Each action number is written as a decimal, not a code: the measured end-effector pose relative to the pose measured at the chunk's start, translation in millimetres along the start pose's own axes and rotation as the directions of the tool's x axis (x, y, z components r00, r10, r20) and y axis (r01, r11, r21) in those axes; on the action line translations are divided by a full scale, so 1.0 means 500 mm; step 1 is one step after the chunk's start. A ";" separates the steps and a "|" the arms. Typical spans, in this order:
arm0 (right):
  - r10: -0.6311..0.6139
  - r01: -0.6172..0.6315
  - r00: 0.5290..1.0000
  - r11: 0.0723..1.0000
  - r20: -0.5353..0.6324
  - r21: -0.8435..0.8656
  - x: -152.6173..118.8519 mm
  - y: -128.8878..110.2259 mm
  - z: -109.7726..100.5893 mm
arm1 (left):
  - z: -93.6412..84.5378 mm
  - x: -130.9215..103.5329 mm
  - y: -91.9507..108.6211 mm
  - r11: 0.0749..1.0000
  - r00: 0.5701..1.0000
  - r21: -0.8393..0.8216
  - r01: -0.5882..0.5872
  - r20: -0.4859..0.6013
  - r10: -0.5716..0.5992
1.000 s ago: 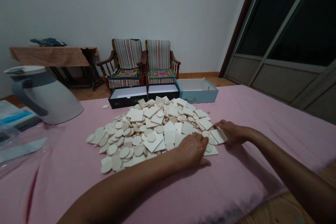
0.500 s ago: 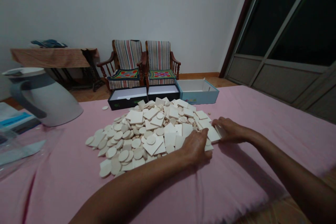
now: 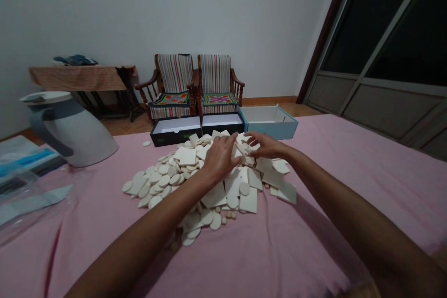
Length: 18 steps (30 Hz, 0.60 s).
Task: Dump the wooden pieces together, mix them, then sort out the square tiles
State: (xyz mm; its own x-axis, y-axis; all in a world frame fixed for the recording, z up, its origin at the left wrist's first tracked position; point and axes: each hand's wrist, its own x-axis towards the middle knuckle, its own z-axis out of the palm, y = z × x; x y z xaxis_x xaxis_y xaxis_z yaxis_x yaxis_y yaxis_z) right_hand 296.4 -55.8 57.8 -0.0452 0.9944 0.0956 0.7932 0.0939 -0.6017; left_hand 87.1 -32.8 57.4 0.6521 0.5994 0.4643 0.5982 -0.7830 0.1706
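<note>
A spread-out heap of off-white flat pieces (image 3: 232, 186) lies on the pink cloth (image 3: 279, 251). Round discs (image 3: 164, 180) and thin square tiles (image 3: 248, 201) are mixed in it, with several tiny cubes (image 3: 228, 215) at its near edge. My left hand (image 3: 220, 158) rests over the middle of the heap, thumb apart from its fingers. Across from it, at the heap's far right, my right hand (image 3: 265, 145) has its fingers spread and bent toward the pieces. Neither hand shows a piece gripped; what lies under the left palm is hidden.
Behind the heap stand two black boxes (image 3: 176, 136) and a light blue box (image 3: 270, 129), all open-topped. To the left are a white-grey jug (image 3: 87, 139) and clear plastic wrapping (image 3: 38, 205). Two wooden armchairs (image 3: 214, 74) stand against the wall.
Both hands have moved from the heap's right edge to its far middle. Tiles and discs at the near right have shifted, and small cubes now show at the front. The view has turned slightly left.
</note>
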 end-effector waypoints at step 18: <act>0.437 -0.478 0.866 0.865 -0.242 -0.149 0.061 0.150 0.079 | 0.013 -0.153 0.074 0.925 0.893 -0.131 -0.357 0.244 0.379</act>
State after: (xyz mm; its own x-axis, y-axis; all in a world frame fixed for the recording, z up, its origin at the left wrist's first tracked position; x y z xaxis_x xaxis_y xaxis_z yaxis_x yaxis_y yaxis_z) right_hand 330.6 -16.3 -15.7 0.4548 0.8905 0.0118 0.7985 -0.4018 -0.4482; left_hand 62.2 -106.6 22.6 0.9225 0.2790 0.2666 0.2597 -0.9599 0.1059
